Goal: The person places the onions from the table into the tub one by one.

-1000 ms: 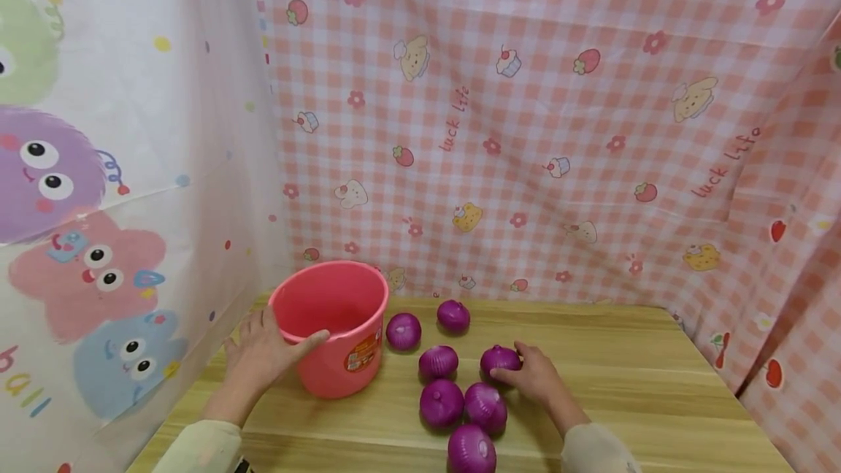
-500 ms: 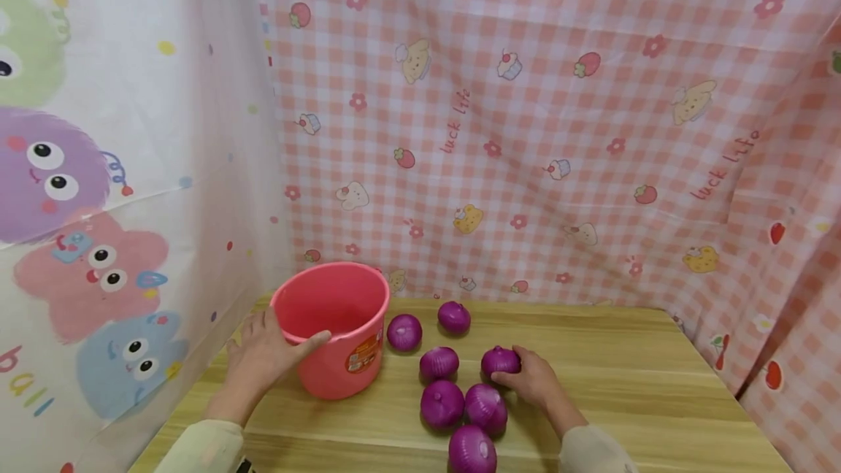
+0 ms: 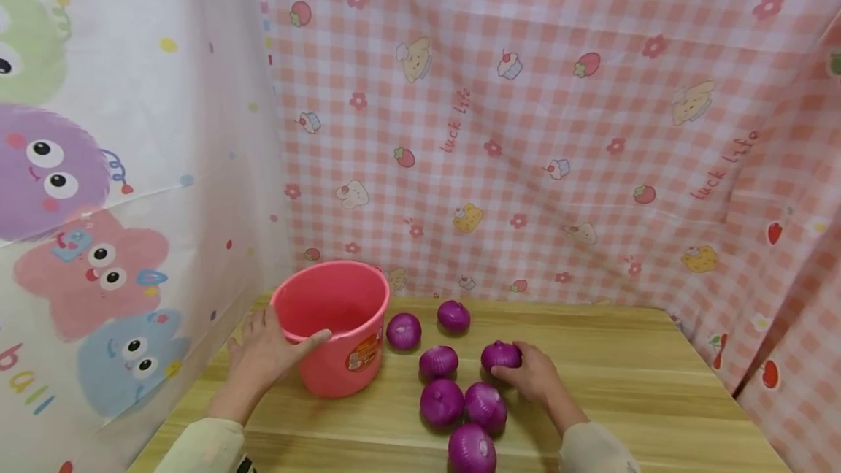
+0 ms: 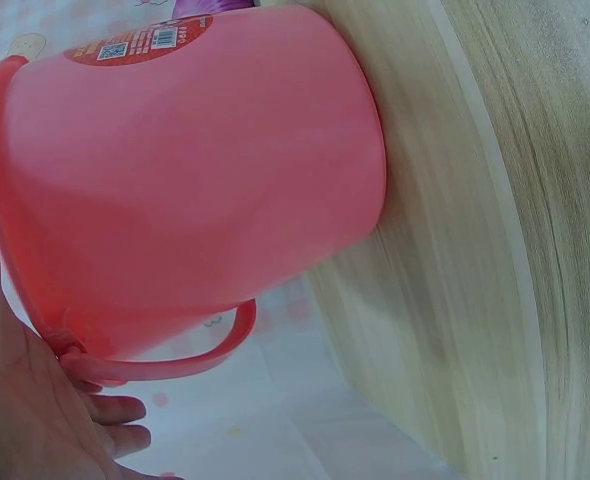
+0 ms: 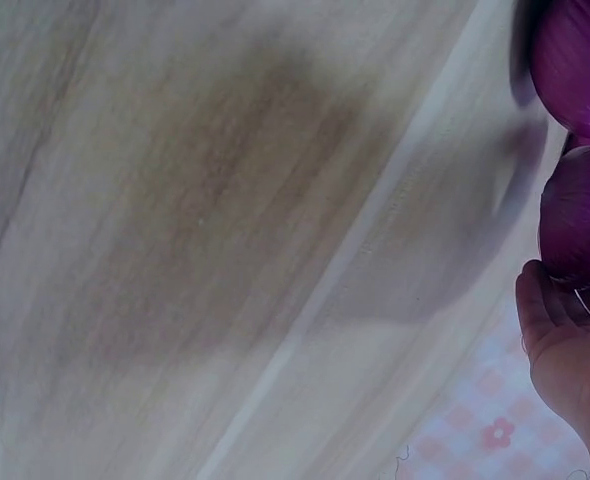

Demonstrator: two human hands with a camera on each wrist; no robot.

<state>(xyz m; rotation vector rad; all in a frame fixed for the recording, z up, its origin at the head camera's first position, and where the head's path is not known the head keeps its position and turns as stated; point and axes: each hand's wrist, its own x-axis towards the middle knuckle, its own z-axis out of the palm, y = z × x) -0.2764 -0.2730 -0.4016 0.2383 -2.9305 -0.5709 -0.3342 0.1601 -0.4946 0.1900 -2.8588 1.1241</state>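
A pink plastic bucket [image 3: 331,374] stands upright at the table's left. My left hand [image 3: 263,352] rests against its near left side, the thumb lying across the front rim. In the left wrist view the fingers [image 4: 120,410] extend loosely past the bucket's handle [image 4: 180,368]. My right hand [image 3: 539,374] holds a purple onion [image 3: 501,358] between thumb and fingers, low over the table. In the right wrist view that onion [image 5: 580,220] sits at the fingertips, its far side cut off by the frame edge. The bucket's floor is hidden in the head view.
Several more purple onions lie on the wooden table [image 3: 631,378]: one onion [image 3: 404,331] beside the bucket, one [image 3: 453,317] farther back, and a cluster around an onion [image 3: 442,404] in the middle. A checked pink cloth [image 3: 525,130] hangs behind; a white printed cloth [image 3: 217,166] hangs left.
The right hand's fingers have drawn in slightly around the onion. The left hand stays on the bucket, and the other onions lie where they were.
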